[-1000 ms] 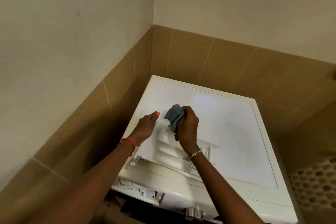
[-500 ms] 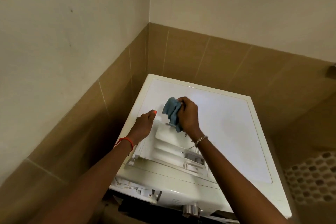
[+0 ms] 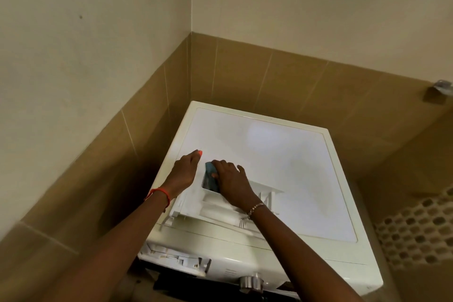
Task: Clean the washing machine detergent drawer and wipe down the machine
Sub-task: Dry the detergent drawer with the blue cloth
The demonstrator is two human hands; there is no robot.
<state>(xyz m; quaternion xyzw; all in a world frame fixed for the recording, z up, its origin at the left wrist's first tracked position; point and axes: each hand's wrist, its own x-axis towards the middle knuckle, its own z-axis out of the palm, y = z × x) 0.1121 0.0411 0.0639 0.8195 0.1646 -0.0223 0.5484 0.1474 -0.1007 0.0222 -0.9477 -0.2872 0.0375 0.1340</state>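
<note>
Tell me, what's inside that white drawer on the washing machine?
A blue cloth, which the right hand grips and pushes into the drawer. What lies under the hand is hidden.

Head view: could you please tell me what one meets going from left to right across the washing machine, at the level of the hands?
From the left: left hand → blue cloth → right hand → bare top of the washing machine. The drawer overlaps the hands, so it is left out.
</note>
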